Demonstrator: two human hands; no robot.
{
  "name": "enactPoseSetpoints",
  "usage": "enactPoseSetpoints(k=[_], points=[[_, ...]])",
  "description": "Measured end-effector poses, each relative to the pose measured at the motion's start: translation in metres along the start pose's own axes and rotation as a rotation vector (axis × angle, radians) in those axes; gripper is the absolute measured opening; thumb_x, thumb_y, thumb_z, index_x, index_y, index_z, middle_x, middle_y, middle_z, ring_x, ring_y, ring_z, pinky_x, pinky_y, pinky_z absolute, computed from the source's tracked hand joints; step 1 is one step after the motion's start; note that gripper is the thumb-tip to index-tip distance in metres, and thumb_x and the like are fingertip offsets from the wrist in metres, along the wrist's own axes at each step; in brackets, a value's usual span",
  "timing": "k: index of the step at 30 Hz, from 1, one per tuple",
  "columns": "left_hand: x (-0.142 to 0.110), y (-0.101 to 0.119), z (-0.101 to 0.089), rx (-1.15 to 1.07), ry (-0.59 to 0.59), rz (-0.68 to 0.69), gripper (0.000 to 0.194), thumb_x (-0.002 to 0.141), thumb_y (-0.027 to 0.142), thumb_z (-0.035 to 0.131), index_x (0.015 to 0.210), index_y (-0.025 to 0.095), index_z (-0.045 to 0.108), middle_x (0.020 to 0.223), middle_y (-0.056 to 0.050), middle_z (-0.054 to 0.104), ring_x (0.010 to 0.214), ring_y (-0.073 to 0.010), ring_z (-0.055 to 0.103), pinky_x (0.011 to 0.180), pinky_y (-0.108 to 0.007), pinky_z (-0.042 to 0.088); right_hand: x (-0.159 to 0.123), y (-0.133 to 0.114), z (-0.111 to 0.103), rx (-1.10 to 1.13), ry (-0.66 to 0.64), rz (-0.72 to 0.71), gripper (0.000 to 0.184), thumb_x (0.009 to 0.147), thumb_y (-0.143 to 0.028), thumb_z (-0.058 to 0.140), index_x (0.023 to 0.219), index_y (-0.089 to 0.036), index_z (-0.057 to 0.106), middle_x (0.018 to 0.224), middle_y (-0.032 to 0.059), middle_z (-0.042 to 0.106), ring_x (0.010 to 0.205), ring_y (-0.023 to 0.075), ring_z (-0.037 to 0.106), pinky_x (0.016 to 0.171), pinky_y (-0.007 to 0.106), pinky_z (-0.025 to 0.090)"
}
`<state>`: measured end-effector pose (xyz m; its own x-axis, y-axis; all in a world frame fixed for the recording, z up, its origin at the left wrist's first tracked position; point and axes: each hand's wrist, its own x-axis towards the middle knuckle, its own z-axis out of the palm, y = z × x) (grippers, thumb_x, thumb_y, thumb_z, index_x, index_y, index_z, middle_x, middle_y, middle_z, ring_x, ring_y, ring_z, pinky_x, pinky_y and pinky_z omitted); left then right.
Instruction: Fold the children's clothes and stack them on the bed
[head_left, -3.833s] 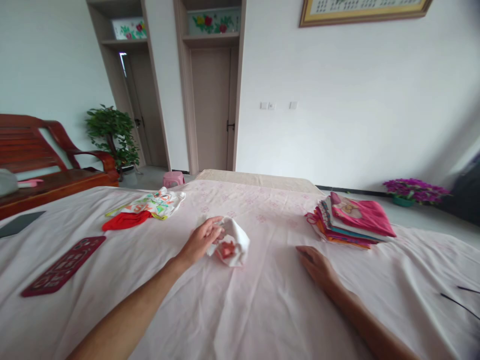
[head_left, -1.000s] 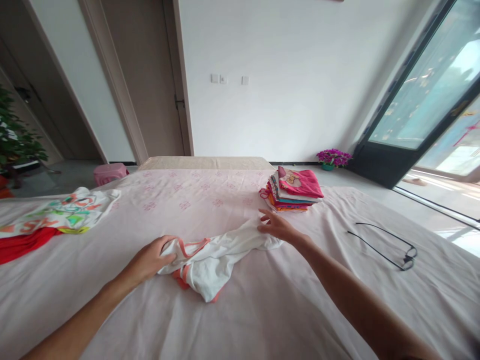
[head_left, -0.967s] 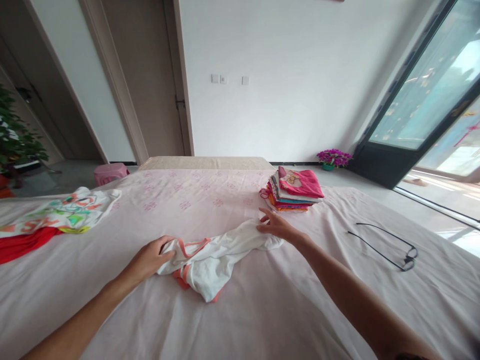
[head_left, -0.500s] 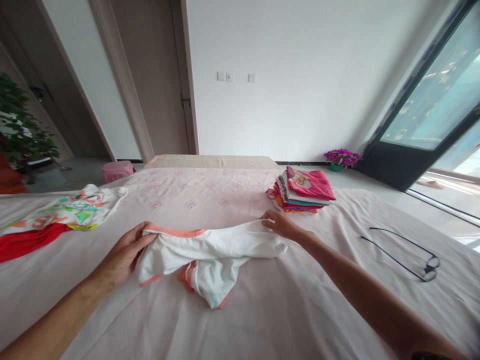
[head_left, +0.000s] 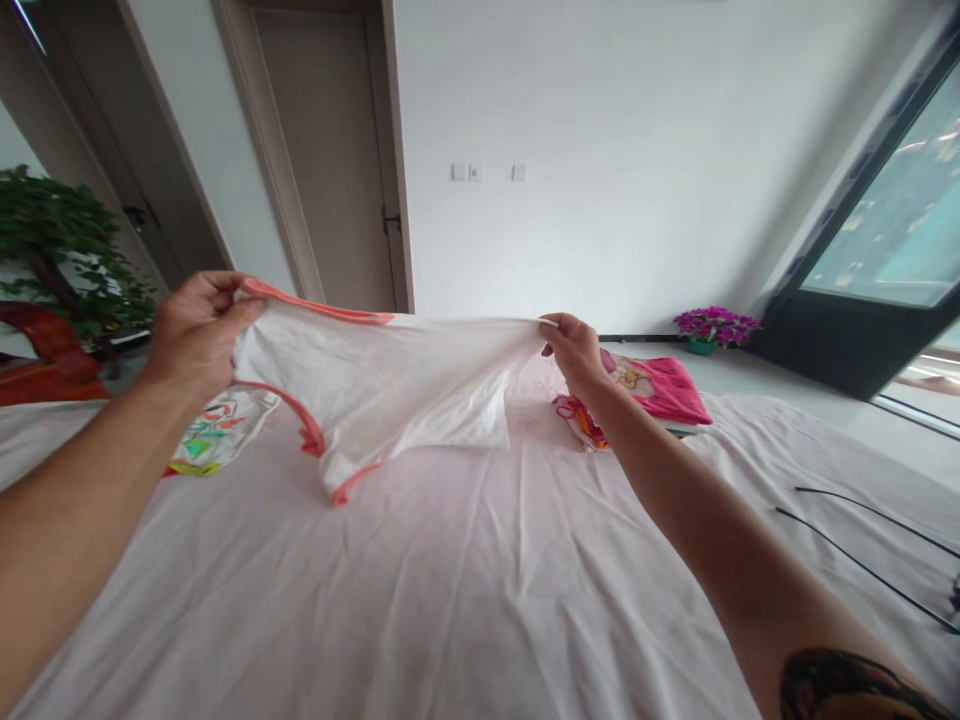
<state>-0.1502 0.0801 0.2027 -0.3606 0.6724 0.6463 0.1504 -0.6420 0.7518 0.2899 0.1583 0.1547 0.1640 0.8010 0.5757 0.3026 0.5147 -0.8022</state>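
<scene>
A white shirt [head_left: 397, 385] with coral-orange trim hangs stretched between my two hands, raised above the sheet-covered surface [head_left: 450, 600]. My left hand [head_left: 199, 325] pinches its trimmed corner at the left. At the right, my right hand [head_left: 571, 350] grips the other upper end between thumb and fingers. The lower part of the shirt droops in loose folds, with one trimmed edge hanging lowest near the middle left. Behind my right hand stands a folded stack of clothes with a pink garment [head_left: 664, 388] on top, partly hidden by my forearm.
A white printed garment [head_left: 229, 430] lies at the left, partly behind my left forearm. Eyeglasses [head_left: 862, 565] rest on the sheet at the right edge. Purple flowers in a pot [head_left: 712, 330] stand on the floor beyond, and a leafy plant [head_left: 60, 240] is at the far left.
Both hands have lifted the shirt up off the sheet and pulled it out wider, so it now hangs open between them. The view has tilted slightly upward.
</scene>
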Motion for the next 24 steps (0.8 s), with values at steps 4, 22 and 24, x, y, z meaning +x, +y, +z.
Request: enactPoseSetpoints(k=[4,22,24], points=[[-0.022,0.025,-0.028,0.184,-0.143,-0.002,0.032,0.072,0.038,0.078,0.101,0.036,0.065,0.093,0.01,0.068,0.083,-0.0126,0.062,0.08,-0.032,0.048,-0.024,-0.014,-0.007,0.182,-0.078,0.025,0.031,0.08,-0.043,0.063,0.097,-0.017,0.06,0.078,0.0012,0.066,0.071,0.015,0.067,0.055,0.022,0.051],[-0.206,-0.017,-0.089,0.531,-1.263,-0.735,0.031,0.063,0.019,0.057,0.084,0.029,0.077,0.082,-0.001,0.073,0.076,-0.0214,0.062,0.067,-0.025,0.044,-0.194,0.021,-0.078,-0.603,-0.96,-0.131,0.038,0.066,-0.004,0.051,0.085,-0.028,0.073,0.093,0.0031,0.072,0.093,0.0209,0.064,0.086,0.032,0.047],[-0.195,-0.018,-0.081,0.507,-1.271,-0.773,0.026,0.068,0.025,0.061,0.088,0.028,0.077,0.08,-0.001,0.072,0.071,-0.0203,0.062,0.062,-0.024,0.042,-0.183,0.015,-0.076,-0.689,-0.973,-0.051,0.041,0.064,-0.004,0.05,0.086,-0.029,0.074,0.093,0.0018,0.073,0.09,0.0203,0.065,0.084,0.03,0.047]])
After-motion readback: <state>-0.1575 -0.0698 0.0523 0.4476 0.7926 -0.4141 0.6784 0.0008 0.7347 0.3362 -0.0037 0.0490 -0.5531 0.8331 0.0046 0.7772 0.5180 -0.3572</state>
